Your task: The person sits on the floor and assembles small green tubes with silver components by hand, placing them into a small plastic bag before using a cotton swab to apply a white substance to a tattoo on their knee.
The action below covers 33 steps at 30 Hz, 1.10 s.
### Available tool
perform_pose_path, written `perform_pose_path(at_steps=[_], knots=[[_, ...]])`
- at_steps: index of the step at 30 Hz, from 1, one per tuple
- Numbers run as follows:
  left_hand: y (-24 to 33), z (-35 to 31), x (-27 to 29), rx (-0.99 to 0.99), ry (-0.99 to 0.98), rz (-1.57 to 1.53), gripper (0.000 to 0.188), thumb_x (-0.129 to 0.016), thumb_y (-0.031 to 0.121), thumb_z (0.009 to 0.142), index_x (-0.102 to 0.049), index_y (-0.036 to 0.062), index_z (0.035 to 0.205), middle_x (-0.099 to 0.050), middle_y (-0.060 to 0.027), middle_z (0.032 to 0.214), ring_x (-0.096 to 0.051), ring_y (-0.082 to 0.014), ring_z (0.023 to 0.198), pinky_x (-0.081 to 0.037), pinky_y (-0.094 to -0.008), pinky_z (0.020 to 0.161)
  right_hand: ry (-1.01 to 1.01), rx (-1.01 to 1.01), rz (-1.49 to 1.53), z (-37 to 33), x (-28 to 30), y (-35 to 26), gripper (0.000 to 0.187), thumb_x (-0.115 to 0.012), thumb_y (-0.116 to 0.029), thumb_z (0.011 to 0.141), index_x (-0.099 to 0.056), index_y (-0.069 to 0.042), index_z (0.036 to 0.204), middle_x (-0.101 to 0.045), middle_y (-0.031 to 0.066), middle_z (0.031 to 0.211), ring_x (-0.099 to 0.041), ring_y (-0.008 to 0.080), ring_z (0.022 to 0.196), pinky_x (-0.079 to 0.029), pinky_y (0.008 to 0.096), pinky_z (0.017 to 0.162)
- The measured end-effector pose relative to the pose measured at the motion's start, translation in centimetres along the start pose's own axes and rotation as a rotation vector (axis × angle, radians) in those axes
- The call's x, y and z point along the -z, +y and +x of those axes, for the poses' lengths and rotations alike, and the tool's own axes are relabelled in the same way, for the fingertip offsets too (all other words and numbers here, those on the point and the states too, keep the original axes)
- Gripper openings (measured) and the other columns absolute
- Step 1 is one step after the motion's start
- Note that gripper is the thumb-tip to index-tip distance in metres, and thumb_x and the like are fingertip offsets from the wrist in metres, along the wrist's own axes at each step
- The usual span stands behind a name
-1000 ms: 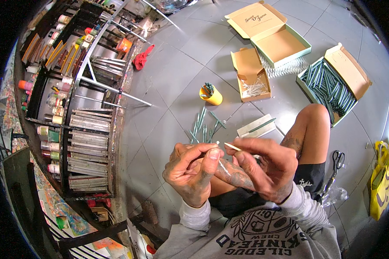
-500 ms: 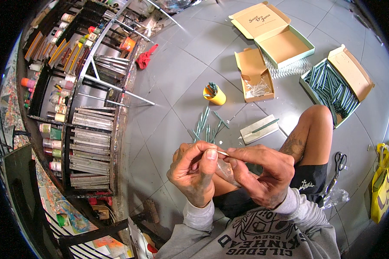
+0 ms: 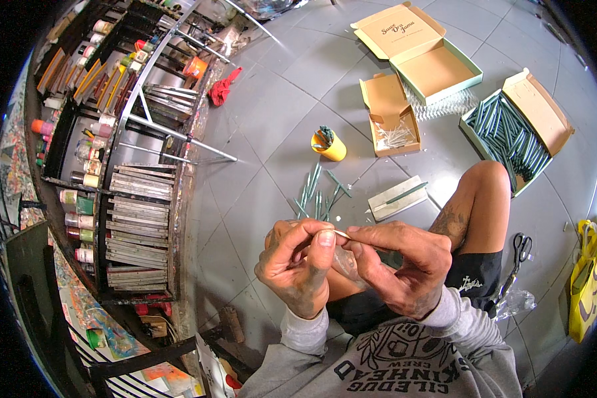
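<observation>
Both hands meet in front of my lap, pinching a thin white stick [image 3: 342,234] between their fingertips. My left hand [image 3: 300,265] grips one end with thumb and forefinger. My right hand [image 3: 406,262] closes on the other end, its thumb just below. Most of the stick is hidden by the fingers. Clear plastic [image 3: 347,264] shows beneath the hands. Beyond them, several slender dark green sticks [image 3: 310,189] lie loose on the floor. Another green stick [image 3: 406,193] rests on a whitish flat block [image 3: 381,207]. A small open carton [image 3: 378,99] contains similar thin white sticks [image 3: 397,136].
A yellow cup [image 3: 337,151] holds dark pieces. Right of it are an open box [image 3: 554,126] full of green sticks and a bare open box [image 3: 438,69]. Scissors [image 3: 521,249] and a yellow bag [image 3: 587,285] lie at right. A paint-stained rack [image 3: 139,225] with metal legs borders the left.
My hands have barely shifted; the left has moved very slightly left, and the white stick's angle between the fingertips is a little steeper. Everything around stays put.
</observation>
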<state>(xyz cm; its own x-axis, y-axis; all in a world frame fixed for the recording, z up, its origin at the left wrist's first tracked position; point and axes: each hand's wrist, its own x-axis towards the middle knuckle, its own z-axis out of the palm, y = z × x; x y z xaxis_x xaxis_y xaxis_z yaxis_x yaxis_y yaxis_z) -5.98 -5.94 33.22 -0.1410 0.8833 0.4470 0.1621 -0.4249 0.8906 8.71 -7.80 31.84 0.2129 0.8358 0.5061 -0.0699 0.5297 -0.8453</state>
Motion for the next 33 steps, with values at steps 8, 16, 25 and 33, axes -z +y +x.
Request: perform_pose_path(at_steps=[8, 16, 25, 33], knots=[[0.3, -0.1, -0.3, -0.014, 0.023, -0.026, 0.016, -0.078, 0.008, 0.082, -0.072, -0.0059, 0.088, -0.063, -0.0059, 0.080, -0.064, -0.0116, 0.067, -0.046, -0.0204, 0.057, -0.003, 0.003, -0.007, -0.5, -0.2, 0.6, 0.021, -0.070, -0.002, 0.083, -0.073, 0.002, 0.103, -0.074, 0.0161, 0.087, -0.073, 0.0225, 0.070, -0.055, 0.0298, 0.064], [-0.2, 0.0, 0.5, -0.055, -0.047, 0.025, 0.015, -0.076, 0.007, 0.083, -0.072, -0.0062, 0.089, -0.065, -0.0081, 0.083, -0.066, -0.0132, 0.068, -0.049, -0.0220, 0.059, 0.008, -0.006, -0.001, -0.2, -0.3, 0.1, 0.018, -0.070, 0.001, 0.082, -0.073, 0.006, 0.099, -0.075, 0.0164, 0.085, -0.074, 0.0216, 0.072, -0.058, 0.0291, 0.067], [0.1, 0.5, 0.6, 0.064, -0.113, -0.031, 0.015, -0.074, 0.009, 0.084, -0.072, -0.0058, 0.086, -0.066, -0.0073, 0.075, -0.065, -0.0119, 0.069, -0.048, -0.0218, 0.061, -0.064, -0.063, 0.027, 0.8, 0.2, 0.3, 0.014, -0.070, 0.001, 0.084, -0.074, 0.006, 0.096, -0.075, 0.0153, 0.083, -0.073, 0.0197, 0.073, -0.057, 0.0284, 0.069], [-0.5, 0.9, 0.9, 0.026, -0.193, -0.083, 0.014, -0.073, 0.005, 0.085, -0.073, -0.0072, 0.092, -0.065, -0.0075, 0.077, -0.067, -0.0147, 0.073, -0.051, -0.0235, 0.066, -0.107, -0.016, -0.029, 1.1, 0.7, 1.0, 0.014, -0.069, 0.000, 0.084, -0.073, 0.004, 0.098, -0.074, 0.0151, 0.085, -0.072, 0.0217, 0.071, -0.054, 0.0302, 0.063]])
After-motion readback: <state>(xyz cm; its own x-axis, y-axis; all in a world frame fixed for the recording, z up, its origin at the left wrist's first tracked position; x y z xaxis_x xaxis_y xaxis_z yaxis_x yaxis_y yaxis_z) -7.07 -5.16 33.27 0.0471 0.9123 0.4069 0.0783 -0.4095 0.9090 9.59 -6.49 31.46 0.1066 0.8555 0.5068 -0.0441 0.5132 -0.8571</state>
